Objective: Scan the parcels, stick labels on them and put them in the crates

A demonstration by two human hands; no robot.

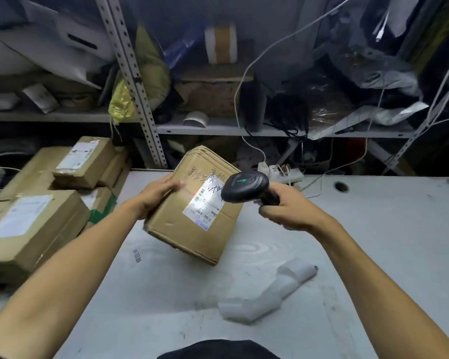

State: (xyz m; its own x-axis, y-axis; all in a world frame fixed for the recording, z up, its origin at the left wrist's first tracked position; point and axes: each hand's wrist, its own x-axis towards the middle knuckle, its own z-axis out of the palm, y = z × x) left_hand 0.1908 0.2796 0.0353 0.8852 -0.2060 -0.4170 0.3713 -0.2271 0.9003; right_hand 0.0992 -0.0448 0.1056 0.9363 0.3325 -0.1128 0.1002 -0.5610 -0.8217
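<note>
A pale grey worktable [373,242], scuffed and marked, fills the lower view. Behind it stand metal shelves [130,73] crowded with bags, boxes, a tape roll [221,44] and trailing white cables. A power strip [280,172] lies at the table's far edge. On the left sits a stack of cardboard parcels [36,203], several bearing white labels. A loose strip of white label backing paper [270,294] lies on the table to the right of centre.

The left hand [156,198] holds a cardboard parcel [192,229] by its left side, fingers spread flat along the top edge, tilting it so one lower edge rests on the table. A shipping label [205,203] faces up. The right hand [285,211] grips the handle of a black barcode scanner [246,187], fingers curled round it, the scanner's head just above the label's right edge, light glaring on the label.
</note>
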